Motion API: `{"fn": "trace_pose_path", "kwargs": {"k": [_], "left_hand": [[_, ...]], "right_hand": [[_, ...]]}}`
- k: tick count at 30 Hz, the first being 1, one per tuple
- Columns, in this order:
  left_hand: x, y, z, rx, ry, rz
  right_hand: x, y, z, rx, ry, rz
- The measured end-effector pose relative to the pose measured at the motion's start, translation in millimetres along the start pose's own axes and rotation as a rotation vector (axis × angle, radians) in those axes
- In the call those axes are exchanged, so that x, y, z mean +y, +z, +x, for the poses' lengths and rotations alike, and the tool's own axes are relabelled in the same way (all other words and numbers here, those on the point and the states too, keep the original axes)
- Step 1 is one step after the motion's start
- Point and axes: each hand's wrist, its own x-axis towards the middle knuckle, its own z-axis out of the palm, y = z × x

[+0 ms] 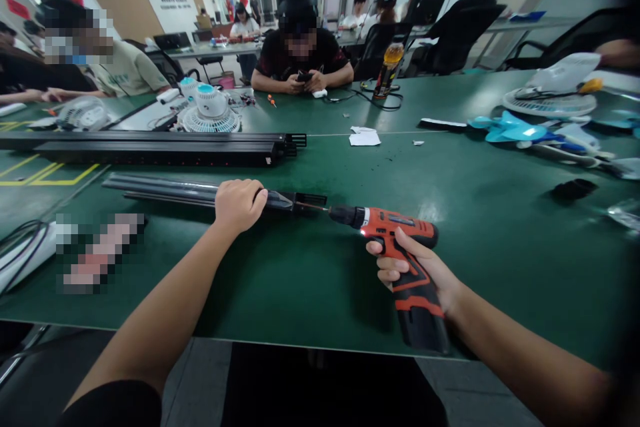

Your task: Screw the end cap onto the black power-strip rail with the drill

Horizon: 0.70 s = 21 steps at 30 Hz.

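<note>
My left hand (239, 205) is closed over a long black bar-shaped part (165, 191), partly wrapped in clear plastic, that lies on the green table (280, 280). My right hand (420, 267) grips the handle of an orange and black cordless drill (400, 221). A small light glows below its chuck. From the chuck a long thin bit (313, 206) points left and reaches the right end of the black part. Whether the tip sits in a screw is too small to tell.
Behind lie more long black bars (165, 148). White fan parts (210, 110) stand farther back; blue fan blades (515, 127) lie at right. A drink bottle (389, 70), paper scraps (364, 137) and a short black piece (573, 189) are about. A person (300, 47) sits opposite.
</note>
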Motion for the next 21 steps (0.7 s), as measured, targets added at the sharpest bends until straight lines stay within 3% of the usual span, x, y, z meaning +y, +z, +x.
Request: {"fn": "trace_pose_path", "kwargs": {"k": [7,12,16,21], "left_hand": [[-24,1.2,1,0.108,-0.034,-0.066],[-35,-0.3,-3,-0.085,0.172,-0.093],[-33,4.5,0,-0.209,0.172,0.004],[-34,5.9,8,-0.266,0.153,0.035]], "right_hand": [[3,3,1,0.05,-0.03,-0.003],[3,1,2,0.059,-0.025,-0.007],[3,0,2,0.068,-0.033,0.006],[3,0,2,0.074,-0.032,0.012]]}}
